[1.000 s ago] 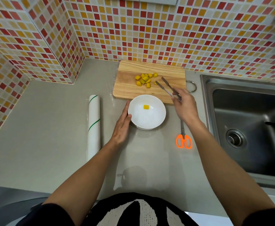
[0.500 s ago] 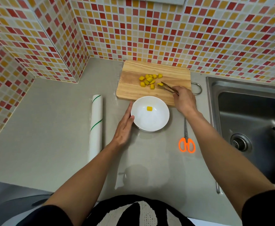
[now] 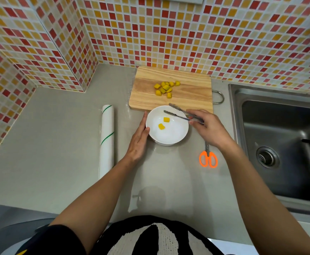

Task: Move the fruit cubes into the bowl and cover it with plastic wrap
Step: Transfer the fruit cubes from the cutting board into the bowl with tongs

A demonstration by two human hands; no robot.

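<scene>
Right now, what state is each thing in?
White bowl: uncovered, two fruit cubes inside.
Cutting board: cube pile remains.
Tongs: open, empty, over bowl.
Left hand: flat against bowl.
Right hand: gripping tongs.
Plastic wrap roll: rolled, untouched.
Scissors: closed, lying flat.

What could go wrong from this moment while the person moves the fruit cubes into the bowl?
1. The tongs are open over the bowl, so each trip from the cutting board might drop a small fruit cube on the counter.
2. The left hand only rests against the bowl's side; a knock from the tongs could shift it.
3. The right hand moves just above the scissors.
</scene>
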